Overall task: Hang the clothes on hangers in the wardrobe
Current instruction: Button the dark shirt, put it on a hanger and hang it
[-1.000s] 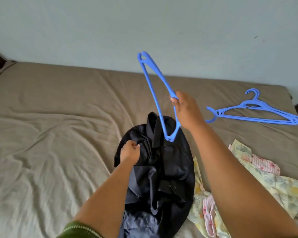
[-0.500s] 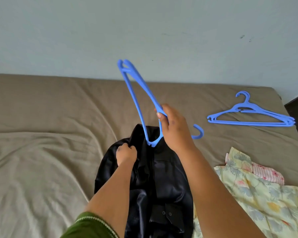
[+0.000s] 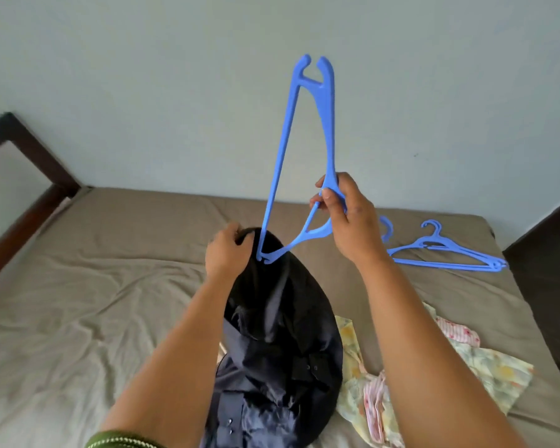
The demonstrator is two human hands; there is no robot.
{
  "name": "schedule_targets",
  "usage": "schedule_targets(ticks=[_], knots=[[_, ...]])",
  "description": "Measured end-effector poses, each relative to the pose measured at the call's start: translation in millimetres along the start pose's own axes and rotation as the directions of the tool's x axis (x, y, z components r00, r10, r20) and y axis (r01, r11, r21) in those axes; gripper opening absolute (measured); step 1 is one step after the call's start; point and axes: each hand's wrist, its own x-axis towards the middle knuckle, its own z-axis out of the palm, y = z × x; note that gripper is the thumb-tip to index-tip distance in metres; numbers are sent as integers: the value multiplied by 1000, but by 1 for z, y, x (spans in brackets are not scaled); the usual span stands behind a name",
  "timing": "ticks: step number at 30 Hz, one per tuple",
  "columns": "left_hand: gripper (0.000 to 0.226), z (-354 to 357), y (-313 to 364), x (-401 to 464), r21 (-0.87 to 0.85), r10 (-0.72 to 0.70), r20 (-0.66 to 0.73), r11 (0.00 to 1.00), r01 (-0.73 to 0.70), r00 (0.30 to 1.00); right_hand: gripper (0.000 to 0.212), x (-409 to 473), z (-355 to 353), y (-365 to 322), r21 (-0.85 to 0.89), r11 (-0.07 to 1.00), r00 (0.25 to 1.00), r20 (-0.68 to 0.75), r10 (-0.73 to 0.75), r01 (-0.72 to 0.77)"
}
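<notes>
A bed [image 3: 78, 302] with a brown sheet fills the lower frame. At centre, the left hand [image 3: 227, 253] grips a dark shirt [image 3: 278, 334] by its top. The right hand [image 3: 346, 218] grasps a blue hanger [image 3: 304, 140], its lower end at the shirt's top. Spare blue hangers [image 3: 446, 253] lie at right, floral clothes [image 3: 466, 367] at lower right.

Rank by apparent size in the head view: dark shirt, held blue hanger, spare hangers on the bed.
1. dark shirt
2. held blue hanger, though it is raised nearer the camera, so its lead over the spares is unsure
3. spare hangers
</notes>
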Motion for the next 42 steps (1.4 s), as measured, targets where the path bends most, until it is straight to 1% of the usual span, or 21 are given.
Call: schedule_targets(ticks=[2, 4, 5, 7, 10, 13, 15, 16, 17, 18, 20, 21, 24, 26, 29, 31, 33, 35, 37, 40, 42], knots=[[34, -36, 30, -20, -122, 13, -101, 992, -25, 995, 13, -10, -11, -29, 23, 999, 996, 82, -37, 36], [32, -67, 56, -36, -221, 4, -94, 975, -24, 996, 16, -20, -20, -52, 14, 998, 989, 136, -62, 61], [29, -81, 67, -43, -207, 13, -77, 978, -29, 997, 17, -25, -23, -61, -8, 997, 985, 156, -70, 72], [16, -109, 83, -56, -82, 67, -39, 994, -70, 997, 17, -29, -29, -76, -93, 989, 975, 203, -92, 112], [18, -141, 95, -76, 97, 132, -5, 987, -131, 991, 15, -32, -34, -90, -277, 938, 940, 322, -113, 208], [21, -166, 102, -94, 120, 42, 3, 992, -42, 999, 14, -36, -38, -102, -364, 896, 899, 430, -81, 255], [19, -180, 106, -106, 5, -89, 99, 996, 89, 991, 15, -39, -37, -109, -400, 880, 875, 483, -36, 256], [15, -186, 107, -112, -115, -160, 159, 977, 179, 974, 16, -39, -37, -113, -419, 870, 867, 499, -18, 259], [13, -192, 106, -117, -265, -229, 233, 920, 289, 945, 17, -39, -35, -115, -433, 863, 862, 507, -6, 261], [13, -198, 105, -122, -417, -272, 307, 823, 385, 912, 18, -38, -34, -116, -436, 863, 858, 514, 8, 254], [18, -212, 99, -129, -623, -255, 385, 637, 453, 887, 21, -38, -27, -117, -444, 861, 845, 533, 33, 247], [21, -220, 95, -128, -666, -228, 399, 594, 451, 888, 23, -39, -22, -118, -461, 848, 835, 548, 40, 262], [39, -240, 90, -125, -686, -90, 466, 592, 424, 880, 26, -39, -6, -120, -495, 819, 820, 569, 52, 291], [51, -251, 90, -119, -642, -13, 475, 678, 357, 880, 23, -35, 3, -124, -507, 810, 824, 564, 53, 295], [55, -268, 92, -113, -482, 62, 450, 857, 184, 891, 21, -27, 17, -127, -553, 767, 822, 566, 58, 326], [64, -281, 92, -110, -404, 71, 409, 908, 111, 910, 17, -23, 24, -125, -617, 700, 809, 580, 97, 359], [76, -291, 90, -102, -338, 102, 319, 941, 12, 942, 14, -22, 32, -122, -689, 615, 800, 580, 151, 384], [60, -295, 90, -91, -188, 208, 217, 968, -168, 954, 12, -19, 44, -127, -716, 552, 818, 566, 102, 427], [40, -292, 90, -79, 45, 272, 122, 959, -279, 954, 13, -11, 60, -145, -706, 520, 827, 562, -3, 481], [29, -282, 85, -69, 281, 289, -6, 919, -275, 957, 12, 1, 81, -171, -725, 455, 824, 565, -36, 516], [20, -275, 82, -68, 251, 330, -80, 920, -301, 941, 14, 6, 92, -177, -758, 397, 835, 549, -40, 518]])
